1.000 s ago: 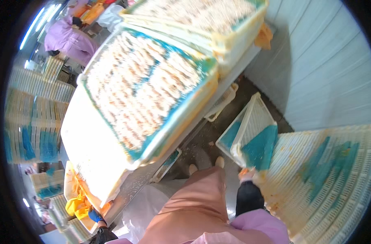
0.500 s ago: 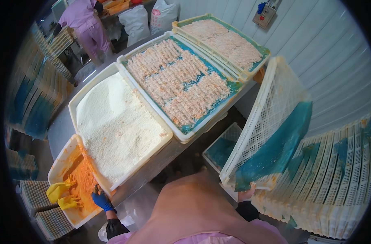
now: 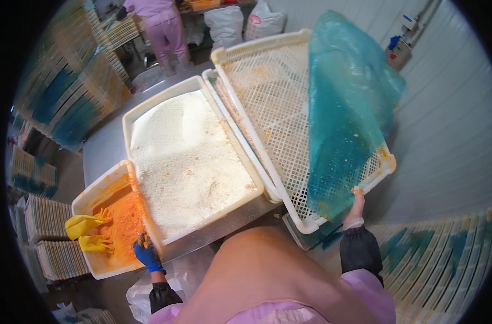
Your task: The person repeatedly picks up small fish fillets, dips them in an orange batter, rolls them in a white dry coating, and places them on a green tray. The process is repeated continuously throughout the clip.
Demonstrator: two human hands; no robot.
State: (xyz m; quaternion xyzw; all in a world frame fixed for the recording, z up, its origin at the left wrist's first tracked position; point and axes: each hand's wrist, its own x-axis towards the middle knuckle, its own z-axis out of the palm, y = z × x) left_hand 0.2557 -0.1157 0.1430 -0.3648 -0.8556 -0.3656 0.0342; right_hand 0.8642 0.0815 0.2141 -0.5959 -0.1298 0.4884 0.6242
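My right hand (image 3: 355, 208), bare, grips the near edge of a white mesh tray (image 3: 278, 121). A blue-green plastic sheet (image 3: 345, 124) lies folded over the tray's right part. The tray is tilted over the filled tray (image 3: 232, 110), hiding most of its rows of crumb-coated pieces. My left hand (image 3: 147, 254), in a blue glove with smeared fingertips, is at the near right corner of a white tub (image 3: 79, 204) of orange mush (image 3: 124, 224). Its fingers are bunched; what they hold, if anything, is hidden. Yellow gloves (image 3: 86, 232) lie over the tub's left rim.
A tray of white crumbs (image 3: 194, 154) stands on the metal table (image 3: 108, 129). Stacked trays stand at left (image 3: 59, 81) and lower right (image 3: 435, 259). White sacks (image 3: 224, 26) and a person in pink (image 3: 162, 29) are at the back, a wall box (image 3: 399, 53) at upper right.
My right hand has swung the mesh tray and its sheet up from the right, over the filled trays. The left hand stays by the orange tub. The view has shifted.
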